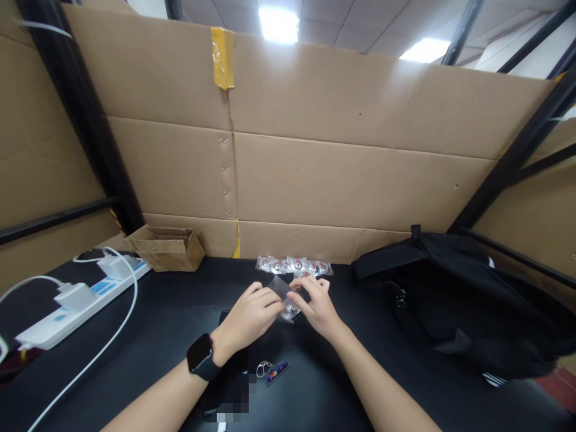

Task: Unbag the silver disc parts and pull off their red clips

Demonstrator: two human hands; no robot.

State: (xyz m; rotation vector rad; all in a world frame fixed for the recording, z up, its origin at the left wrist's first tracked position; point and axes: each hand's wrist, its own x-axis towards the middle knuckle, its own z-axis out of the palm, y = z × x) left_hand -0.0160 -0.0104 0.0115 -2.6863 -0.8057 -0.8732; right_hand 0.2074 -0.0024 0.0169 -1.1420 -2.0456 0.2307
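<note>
Flat tan cardboard wall, creased, behind smooth black tabletop. Soft, slumped black fabric bag at right. Long white plastic power strip at left; open brown cardboard box near its far end. Left hand, right hand: fingers of both pinching thin, crinkly clear plastic packet between them, just nearer than row of shiny plastic-wrapped silvery discs. Small multicoloured bar-shaped keychain below hands.

My watch and table are black, the bag clear, the far packets silver with red.
</note>
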